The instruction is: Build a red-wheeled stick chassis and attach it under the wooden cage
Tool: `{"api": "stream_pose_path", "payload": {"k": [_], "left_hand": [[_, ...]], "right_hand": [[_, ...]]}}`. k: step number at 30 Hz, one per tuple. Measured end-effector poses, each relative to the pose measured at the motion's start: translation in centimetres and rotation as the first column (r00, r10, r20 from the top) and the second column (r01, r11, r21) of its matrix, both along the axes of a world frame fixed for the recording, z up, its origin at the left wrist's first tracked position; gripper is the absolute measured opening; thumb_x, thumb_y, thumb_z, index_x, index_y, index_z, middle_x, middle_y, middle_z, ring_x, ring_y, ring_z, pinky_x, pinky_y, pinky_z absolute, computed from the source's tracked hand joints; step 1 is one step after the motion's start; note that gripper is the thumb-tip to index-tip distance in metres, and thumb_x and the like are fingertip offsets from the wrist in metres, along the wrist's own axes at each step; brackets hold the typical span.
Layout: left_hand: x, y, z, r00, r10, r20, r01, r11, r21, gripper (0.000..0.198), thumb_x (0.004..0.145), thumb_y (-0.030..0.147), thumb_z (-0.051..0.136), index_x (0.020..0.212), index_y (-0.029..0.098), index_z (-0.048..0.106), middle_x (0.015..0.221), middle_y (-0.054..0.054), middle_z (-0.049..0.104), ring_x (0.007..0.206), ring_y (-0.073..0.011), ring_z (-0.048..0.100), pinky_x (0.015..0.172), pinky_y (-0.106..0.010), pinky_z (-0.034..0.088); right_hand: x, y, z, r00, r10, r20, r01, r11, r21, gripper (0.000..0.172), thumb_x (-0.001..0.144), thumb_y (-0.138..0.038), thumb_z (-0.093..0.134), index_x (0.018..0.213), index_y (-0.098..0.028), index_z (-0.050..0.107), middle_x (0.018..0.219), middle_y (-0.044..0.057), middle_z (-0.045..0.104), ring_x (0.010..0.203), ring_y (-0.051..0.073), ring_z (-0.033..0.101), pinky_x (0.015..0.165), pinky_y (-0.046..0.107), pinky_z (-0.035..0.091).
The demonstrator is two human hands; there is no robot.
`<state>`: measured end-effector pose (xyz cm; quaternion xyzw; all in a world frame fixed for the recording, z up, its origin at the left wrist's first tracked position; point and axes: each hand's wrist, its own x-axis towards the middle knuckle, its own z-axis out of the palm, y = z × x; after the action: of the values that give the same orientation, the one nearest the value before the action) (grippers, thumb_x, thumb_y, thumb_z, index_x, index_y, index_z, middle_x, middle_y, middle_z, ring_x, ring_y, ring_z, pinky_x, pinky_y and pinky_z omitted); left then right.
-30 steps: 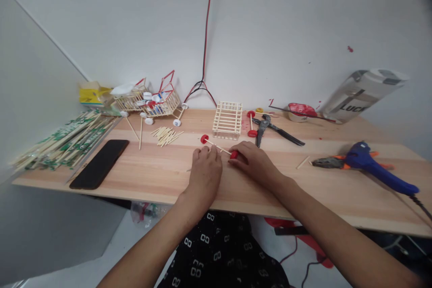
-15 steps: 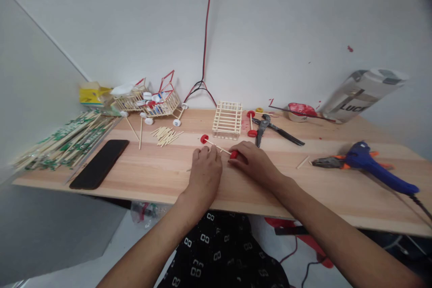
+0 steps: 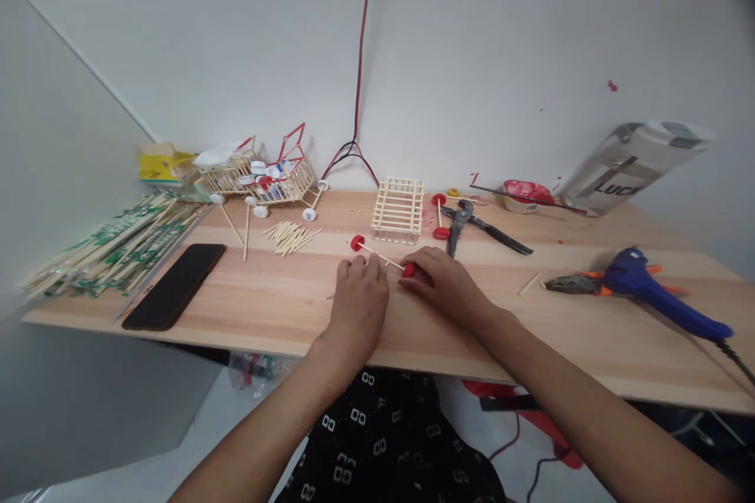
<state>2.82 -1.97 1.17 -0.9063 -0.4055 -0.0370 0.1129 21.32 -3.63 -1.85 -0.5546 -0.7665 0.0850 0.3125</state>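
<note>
"Two hands, how placed?"

"My left hand [image 3: 361, 295] lies palm-down, fingertips by the stick axle [image 3: 388, 259] on the table [image 3: 277, 287]; its underside is hidden, so I can't tell its grip. My right hand [image 3: 443, 281], angled inward, pinches the nearer red cap [image 3: 408, 271], partly covered."

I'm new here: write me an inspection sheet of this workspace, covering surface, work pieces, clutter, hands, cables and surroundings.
Surface: wooden tabletop, pale and streaked.
Work pieces: stick with a red cap at each end; slatted stick cage behind.
Clutter: phone, loose stick pile, black-handled pliers, orange-handled pliers, blue corded tool.
Left hand: fingers over the stick; grip unclear.
Right hand: thumb and fingers around the nearer red cap.
Cables: red-and-black cable down the wall; dark cord at the blue corded tool's handle.
Surroundings: grey-white wall with red spots.
</note>
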Motion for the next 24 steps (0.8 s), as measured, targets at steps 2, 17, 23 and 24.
{"api": "stream_pose_path", "payload": {"k": [2, 17, 23, 24], "left_hand": [[0.00, -0.01, -0.03, 1.000, 0.001, 0.003, -0.002, 1.000, 0.002, 0.037, 0.092, 0.009, 0.044, 0.126, 0.010, 0.057, 0.130, -0.016, 0.057, 0.112, -0.0307, 0.051, 0.094, -0.046, 0.040], [0.00, -0.07, 0.18, 1.000, 0.006, 0.006, -0.006, 1.000, -0.028, 0.037, 0.093, 0.009, 0.044, 0.127, 0.011, 0.057, 0.131, -0.016, 0.056, 0.113, -0.0311, 0.050, 0.094, -0.045, 0.039], [0.03, -0.01, 0.00, 1.000, 0.010, 0.008, -0.010, 1.000, -0.024, 0.037, 0.093, 0.009, 0.042, 0.127, 0.010, 0.057, 0.133, -0.016, 0.055, 0.114, -0.0316, 0.050, 0.095, -0.047, 0.039], [0.02, -0.01, -0.03, 1.000, 0.007, 0.008, -0.007, 1.000, -0.023, 0.037, 0.093, 0.009, 0.042, 0.127, 0.010, 0.057, 0.133, -0.016, 0.055, 0.114, -0.0316, 0.050, 0.095, -0.047, 0.039]], "right_hand": [[0.00, 0.00, -0.02, 1.000, 0.000, 0.002, 0.000, 1.000, 0.005, 0.014, 0.087, -0.026, 0.063, 0.100, -0.021, 0.060, 0.100, 0.007, 0.065, 0.096, 0.022, 0.057, 0.087, 0.039, 0.047], [0.05, 0.04, -0.10, 1.000, 0.009, 0.007, -0.009, 0.999, 0.031, 0.015, 0.086, -0.026, 0.063, 0.100, -0.022, 0.060, 0.100, 0.007, 0.066, 0.096, 0.022, 0.058, 0.086, 0.039, 0.048], [0.00, 0.05, -0.01, 1.000, 0.010, 0.007, -0.010, 1.000, 0.023, 0.014, 0.087, -0.027, 0.063, 0.099, -0.022, 0.061, 0.100, 0.007, 0.066, 0.096, 0.022, 0.058, 0.086, 0.038, 0.048], [0.01, 0.06, -0.03, 1.000, 0.011, 0.006, -0.012, 1.000, 0.023, 0.014, 0.087, -0.027, 0.063, 0.100, -0.022, 0.061, 0.100, 0.007, 0.066, 0.096, 0.022, 0.058, 0.086, 0.038, 0.048]]}}
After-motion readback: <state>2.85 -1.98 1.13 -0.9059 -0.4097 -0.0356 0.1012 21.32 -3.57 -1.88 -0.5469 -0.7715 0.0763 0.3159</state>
